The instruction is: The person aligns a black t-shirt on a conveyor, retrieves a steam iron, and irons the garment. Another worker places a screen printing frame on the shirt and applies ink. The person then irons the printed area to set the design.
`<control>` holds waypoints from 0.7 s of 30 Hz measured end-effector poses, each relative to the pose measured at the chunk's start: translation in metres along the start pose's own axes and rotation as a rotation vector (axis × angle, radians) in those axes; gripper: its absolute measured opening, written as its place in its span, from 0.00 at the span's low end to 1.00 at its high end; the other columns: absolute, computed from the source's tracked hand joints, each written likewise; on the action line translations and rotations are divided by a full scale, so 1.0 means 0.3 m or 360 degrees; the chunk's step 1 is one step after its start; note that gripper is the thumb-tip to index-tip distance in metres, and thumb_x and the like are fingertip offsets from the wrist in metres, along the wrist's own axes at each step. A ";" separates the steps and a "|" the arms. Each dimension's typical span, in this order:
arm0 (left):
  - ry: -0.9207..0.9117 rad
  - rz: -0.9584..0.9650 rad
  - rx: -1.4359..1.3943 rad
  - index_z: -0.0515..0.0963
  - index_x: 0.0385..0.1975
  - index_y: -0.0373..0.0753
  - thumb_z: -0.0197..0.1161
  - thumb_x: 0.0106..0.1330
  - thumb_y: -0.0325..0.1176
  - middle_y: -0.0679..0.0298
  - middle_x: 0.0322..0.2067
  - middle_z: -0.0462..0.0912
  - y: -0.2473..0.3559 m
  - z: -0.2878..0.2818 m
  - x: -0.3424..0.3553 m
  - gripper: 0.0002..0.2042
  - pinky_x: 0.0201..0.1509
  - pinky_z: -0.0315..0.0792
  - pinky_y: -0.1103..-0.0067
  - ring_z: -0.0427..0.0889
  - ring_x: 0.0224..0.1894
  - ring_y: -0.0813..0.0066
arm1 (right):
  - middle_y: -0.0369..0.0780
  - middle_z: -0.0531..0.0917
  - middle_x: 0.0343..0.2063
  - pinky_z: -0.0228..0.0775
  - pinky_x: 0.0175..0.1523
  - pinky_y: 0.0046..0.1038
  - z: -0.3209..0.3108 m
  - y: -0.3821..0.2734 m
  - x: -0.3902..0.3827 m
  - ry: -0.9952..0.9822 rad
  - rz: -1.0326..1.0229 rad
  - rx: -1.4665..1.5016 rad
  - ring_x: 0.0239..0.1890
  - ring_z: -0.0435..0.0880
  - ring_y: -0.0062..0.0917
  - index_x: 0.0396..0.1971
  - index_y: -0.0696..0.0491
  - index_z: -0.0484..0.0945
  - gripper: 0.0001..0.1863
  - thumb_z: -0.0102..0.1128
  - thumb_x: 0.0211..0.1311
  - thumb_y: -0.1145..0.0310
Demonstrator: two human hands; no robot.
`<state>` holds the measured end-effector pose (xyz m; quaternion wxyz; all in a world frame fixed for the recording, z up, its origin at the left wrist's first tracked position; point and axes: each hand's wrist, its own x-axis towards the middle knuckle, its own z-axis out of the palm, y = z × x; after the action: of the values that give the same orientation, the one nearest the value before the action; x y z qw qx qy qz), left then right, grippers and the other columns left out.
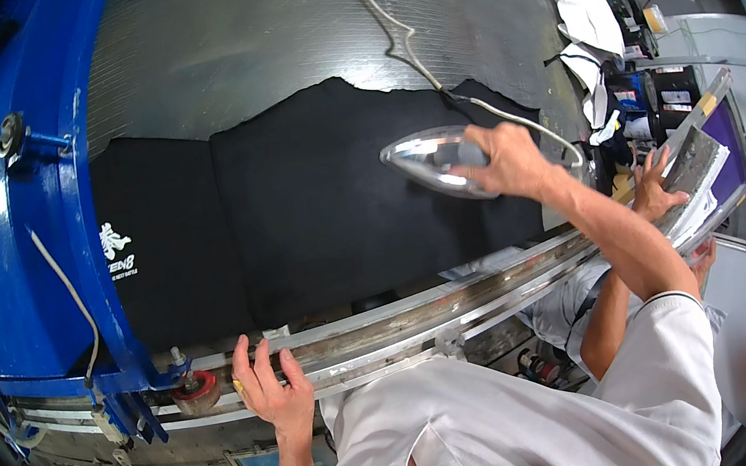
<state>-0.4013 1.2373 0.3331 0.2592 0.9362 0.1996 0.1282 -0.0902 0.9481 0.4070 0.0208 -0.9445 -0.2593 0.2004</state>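
My right hand (506, 159) is closed around the handle of a shiny metal clothes iron (425, 161). The iron's pointed tip faces left. It is at the right part of a black fabric piece (321, 202) spread flat; whether it presses on the cloth or hovers just above, I cannot tell. White printing (114, 245) marks the fabric's left end, beside a blue machine frame. Lower left, my left hand (271, 386) rests with fingers apart on the metal rail (378, 339) along the table's near edge, holding nothing.
A pale cord (381, 17) crosses the metal table (204, 47) and loops near my right wrist. The blue machine frame (20, 235) borders the left. At right, a co-worker's hand (656, 188) touches a frame with a purple panel (729, 135). White cloths (584, 3) hang behind.
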 end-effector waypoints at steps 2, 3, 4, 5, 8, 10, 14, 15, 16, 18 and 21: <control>0.0003 -0.0017 0.0029 0.78 0.42 0.32 0.65 0.59 0.26 0.50 0.54 0.75 0.003 0.002 -0.001 0.12 0.50 0.71 0.64 0.76 0.49 0.50 | 0.47 0.82 0.18 0.75 0.30 0.38 0.077 0.006 -0.088 0.0078 -0.0307 -0.0038 0.23 0.84 0.43 0.37 0.52 0.81 0.23 0.74 0.48 0.50; 0.0002 -0.0042 0.0018 0.78 0.42 0.32 0.65 0.59 0.26 0.50 0.53 0.75 0.008 -0.001 0.001 0.12 0.50 0.71 0.64 0.76 0.49 0.50 | 0.45 0.82 0.18 0.75 0.29 0.37 0.088 -0.010 -0.130 0.0033 -0.0387 0.0004 0.22 0.84 0.42 0.38 0.51 0.82 0.24 0.75 0.47 0.50; 0.0014 -0.0012 0.0022 0.78 0.42 0.32 0.65 0.59 0.26 0.50 0.53 0.75 0.006 0.005 0.000 0.12 0.50 0.71 0.64 0.76 0.49 0.50 | 0.45 0.82 0.18 0.75 0.29 0.37 0.088 -0.019 -0.158 -0.0052 -0.0318 0.0058 0.23 0.84 0.41 0.38 0.51 0.82 0.23 0.75 0.47 0.51; 0.0028 0.0016 0.0026 0.78 0.42 0.33 0.65 0.59 0.26 0.50 0.53 0.75 -0.004 0.009 -0.001 0.12 0.50 0.71 0.64 0.76 0.49 0.50 | 0.45 0.82 0.18 0.75 0.29 0.37 0.086 -0.011 -0.158 -0.0059 -0.0300 0.0043 0.23 0.84 0.41 0.39 0.50 0.82 0.23 0.75 0.47 0.51; 0.0020 0.0040 0.0038 0.77 0.42 0.33 0.65 0.60 0.26 0.49 0.52 0.76 -0.002 0.007 -0.005 0.11 0.50 0.71 0.63 0.76 0.50 0.49 | 0.46 0.82 0.19 0.75 0.29 0.38 0.077 0.064 -0.117 -0.0010 -0.0237 -0.0070 0.23 0.83 0.42 0.40 0.50 0.81 0.24 0.74 0.47 0.50; 0.0027 0.0055 0.0015 0.77 0.42 0.32 0.64 0.60 0.26 0.49 0.52 0.76 -0.008 0.013 -0.002 0.11 0.50 0.71 0.62 0.76 0.50 0.49 | 0.48 0.82 0.19 0.75 0.31 0.39 0.029 0.112 -0.065 0.0028 -0.0138 -0.0124 0.24 0.83 0.45 0.38 0.51 0.81 0.22 0.73 0.49 0.51; -0.0004 0.0040 0.0022 0.78 0.42 0.32 0.63 0.61 0.25 0.49 0.52 0.76 0.006 0.009 0.003 0.10 0.50 0.71 0.62 0.76 0.49 0.49 | 0.48 0.82 0.17 0.75 0.31 0.41 -0.031 0.174 0.025 0.0075 0.0032 0.0032 0.26 0.84 0.44 0.27 0.55 0.77 0.26 0.69 0.51 0.44; -0.0035 0.0040 0.0028 0.77 0.42 0.32 0.62 0.62 0.25 0.48 0.53 0.75 0.002 0.005 -0.002 0.10 0.51 0.71 0.62 0.76 0.51 0.49 | 0.47 0.81 0.17 0.75 0.31 0.42 -0.019 0.186 0.019 0.0096 -0.0029 0.0072 0.26 0.84 0.44 0.27 0.54 0.77 0.26 0.69 0.51 0.43; -0.0050 0.0034 0.0038 0.77 0.43 0.31 0.62 0.62 0.24 0.48 0.53 0.75 0.001 0.008 -0.006 0.10 0.52 0.70 0.62 0.76 0.52 0.48 | 0.46 0.81 0.16 0.74 0.30 0.41 -0.001 0.180 0.000 0.0111 -0.0101 -0.0086 0.25 0.84 0.43 0.27 0.53 0.77 0.26 0.69 0.51 0.43; -0.0061 0.0027 0.0045 0.76 0.43 0.30 0.61 0.63 0.24 0.47 0.54 0.74 0.002 0.009 -0.003 0.10 0.53 0.70 0.62 0.75 0.53 0.48 | 0.45 0.81 0.16 0.74 0.29 0.41 0.048 0.143 -0.083 0.0083 -0.0254 -0.0094 0.24 0.84 0.43 0.26 0.52 0.78 0.24 0.70 0.51 0.45; -0.0077 0.0014 0.0039 0.76 0.43 0.30 0.61 0.63 0.24 0.47 0.54 0.74 0.011 0.005 -0.004 0.10 0.53 0.70 0.62 0.75 0.53 0.48 | 0.43 0.80 0.15 0.73 0.27 0.37 0.074 0.071 -0.170 -0.0046 -0.0267 0.0061 0.20 0.83 0.40 0.29 0.52 0.79 0.22 0.76 0.46 0.51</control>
<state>-0.4007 1.2335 0.3336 0.2518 0.9430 0.1909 0.1043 -0.1286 0.9029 0.4023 0.0519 -0.9159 -0.3340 0.2165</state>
